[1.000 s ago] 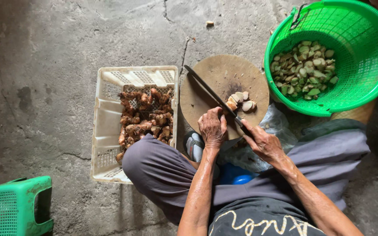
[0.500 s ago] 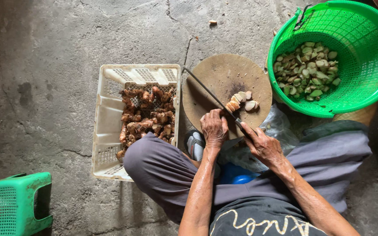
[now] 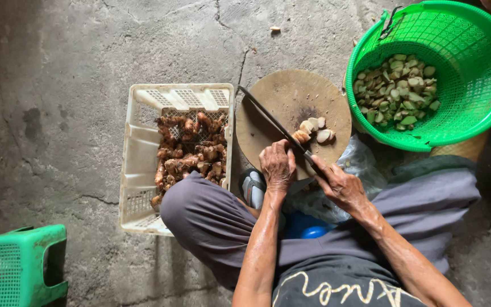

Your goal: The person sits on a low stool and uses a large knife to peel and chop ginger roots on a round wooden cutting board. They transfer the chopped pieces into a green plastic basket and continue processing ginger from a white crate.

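A round wooden chopping board (image 3: 291, 96) lies on the concrete floor in front of me. My left hand (image 3: 278, 166) holds a brown root piece (image 3: 300, 136) down on the board's near side. My right hand (image 3: 339, 185) grips the handle of a long dark knife (image 3: 271, 120), whose blade slants across the board to the upper left, its edge against the root. A few pale cut slices (image 3: 318, 129) lie on the board just right of the blade.
A white plastic crate (image 3: 143, 148) with brown roots (image 3: 191, 150) stands left of the board. A green basket (image 3: 456, 68) with several cut slices (image 3: 398, 91) is at the upper right. A green stool (image 3: 18, 264) sits at the lower left. My knees flank a sandal (image 3: 253, 187).
The knife blade has shifted slightly along the root, and a cut slice more lies beside it. Both hands stay in place on the board.
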